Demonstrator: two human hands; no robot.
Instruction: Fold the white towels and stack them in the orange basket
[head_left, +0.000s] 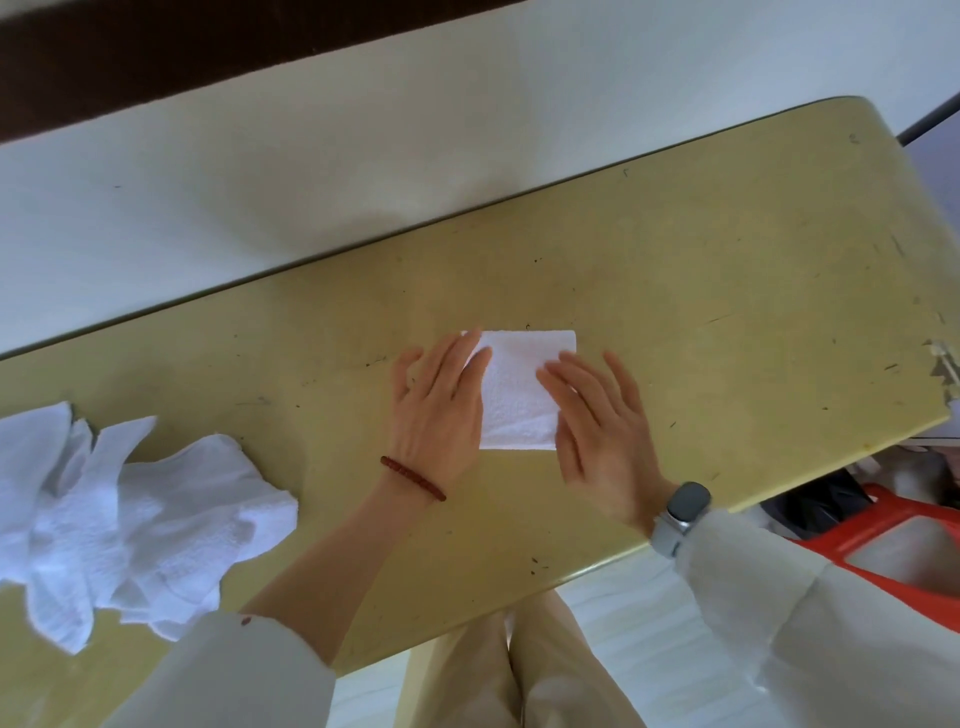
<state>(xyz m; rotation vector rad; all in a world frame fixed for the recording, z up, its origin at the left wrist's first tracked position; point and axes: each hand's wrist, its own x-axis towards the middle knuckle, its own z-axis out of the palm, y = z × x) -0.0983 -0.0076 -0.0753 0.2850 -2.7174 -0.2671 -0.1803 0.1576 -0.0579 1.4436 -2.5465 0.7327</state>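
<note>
A small folded white towel (519, 387) lies flat in the middle of the yellow table (727, 291). My left hand (439, 410) rests flat on its left edge, fingers spread. My right hand (602, 426) lies flat over its right edge, fingers extended. Neither hand grips it. A heap of unfolded white towels (130, 519) sits at the table's left end. The orange basket (883, 545) stands below the table's right end, partly hidden by my right sleeve.
A white wall (311, 156) runs along the table's far edge. The table's right end has chipped edging (943, 374). My legs in light trousers (519, 670) show under the near edge. Dark items (815, 506) lie beside the basket.
</note>
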